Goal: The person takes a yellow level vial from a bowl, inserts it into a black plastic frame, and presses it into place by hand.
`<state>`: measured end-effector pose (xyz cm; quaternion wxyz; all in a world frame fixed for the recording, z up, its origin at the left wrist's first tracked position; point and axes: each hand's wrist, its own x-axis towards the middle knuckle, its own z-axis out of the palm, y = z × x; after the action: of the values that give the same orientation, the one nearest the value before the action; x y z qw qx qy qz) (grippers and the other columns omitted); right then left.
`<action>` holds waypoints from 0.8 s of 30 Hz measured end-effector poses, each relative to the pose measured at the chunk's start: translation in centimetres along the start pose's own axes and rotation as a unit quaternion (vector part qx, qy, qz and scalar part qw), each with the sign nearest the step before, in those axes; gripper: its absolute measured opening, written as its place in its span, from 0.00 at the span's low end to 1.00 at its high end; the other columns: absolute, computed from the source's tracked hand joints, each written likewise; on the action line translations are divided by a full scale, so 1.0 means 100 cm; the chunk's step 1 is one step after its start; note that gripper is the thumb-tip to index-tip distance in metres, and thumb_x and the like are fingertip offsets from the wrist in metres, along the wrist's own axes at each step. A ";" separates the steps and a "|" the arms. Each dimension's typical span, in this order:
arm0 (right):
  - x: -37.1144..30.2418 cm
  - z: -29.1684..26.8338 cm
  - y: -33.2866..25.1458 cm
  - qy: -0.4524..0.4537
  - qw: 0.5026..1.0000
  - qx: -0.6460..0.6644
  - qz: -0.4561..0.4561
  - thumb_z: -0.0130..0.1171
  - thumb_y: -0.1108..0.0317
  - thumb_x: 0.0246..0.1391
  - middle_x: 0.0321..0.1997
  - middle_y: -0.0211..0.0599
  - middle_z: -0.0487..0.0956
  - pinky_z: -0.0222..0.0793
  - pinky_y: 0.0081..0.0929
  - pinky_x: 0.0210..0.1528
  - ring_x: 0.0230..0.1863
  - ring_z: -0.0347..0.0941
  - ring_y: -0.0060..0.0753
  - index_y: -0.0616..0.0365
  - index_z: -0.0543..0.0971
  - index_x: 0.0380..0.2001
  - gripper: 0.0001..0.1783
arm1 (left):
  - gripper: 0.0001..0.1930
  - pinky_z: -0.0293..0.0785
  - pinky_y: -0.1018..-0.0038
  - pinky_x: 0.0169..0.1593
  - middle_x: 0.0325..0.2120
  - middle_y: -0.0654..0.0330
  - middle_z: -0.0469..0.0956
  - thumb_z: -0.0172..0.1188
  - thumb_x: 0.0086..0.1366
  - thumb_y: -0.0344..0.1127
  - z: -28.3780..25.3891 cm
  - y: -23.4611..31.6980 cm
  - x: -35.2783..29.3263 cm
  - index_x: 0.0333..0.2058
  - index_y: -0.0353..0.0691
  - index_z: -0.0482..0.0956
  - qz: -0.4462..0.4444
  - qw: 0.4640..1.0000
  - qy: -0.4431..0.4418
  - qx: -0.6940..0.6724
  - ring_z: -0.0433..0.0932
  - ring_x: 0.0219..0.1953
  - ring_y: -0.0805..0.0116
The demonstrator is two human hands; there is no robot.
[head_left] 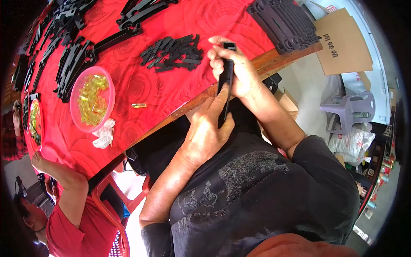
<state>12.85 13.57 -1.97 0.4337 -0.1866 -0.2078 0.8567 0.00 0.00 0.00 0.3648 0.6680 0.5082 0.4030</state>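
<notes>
Left hand (208,128) grips the lower end of a black plastic strip (225,81); right hand (233,68) clasps its upper end, at the surface (141,85) edge.

Upright black plastic strip (225,83), hand-held

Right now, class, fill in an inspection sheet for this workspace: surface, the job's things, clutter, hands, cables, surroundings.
Surface: table under a red patterned cloth.
Job's things: long black plastic strip held upright in both hands; pile of small black pieces; pink bowl of yellow parts.
Clutter: crumpled white wrap; one loose yellow part; rows of black strips.
Hands: left hand grips the strip's lower end, right hand its top.
Cables: nothing seen.
Surroundings: cardboard sheet, grey plastic chair, another person's arm.
</notes>
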 end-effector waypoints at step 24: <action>-0.004 0.037 -0.002 -0.095 0.979 -0.171 -0.062 0.48 0.69 0.66 0.32 0.37 0.73 0.70 0.17 0.25 0.23 0.71 0.23 0.58 0.68 0.54 0.15 | 0.06 0.73 0.78 0.34 0.26 0.62 0.74 0.48 0.72 0.28 0.006 0.005 0.006 0.44 0.32 0.69 -0.172 0.944 0.050 -0.277 0.75 0.27 0.77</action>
<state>11.33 12.66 1.25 0.4263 -0.1625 -0.4027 0.7936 0.80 0.41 0.34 0.5732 0.4220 0.5013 0.4921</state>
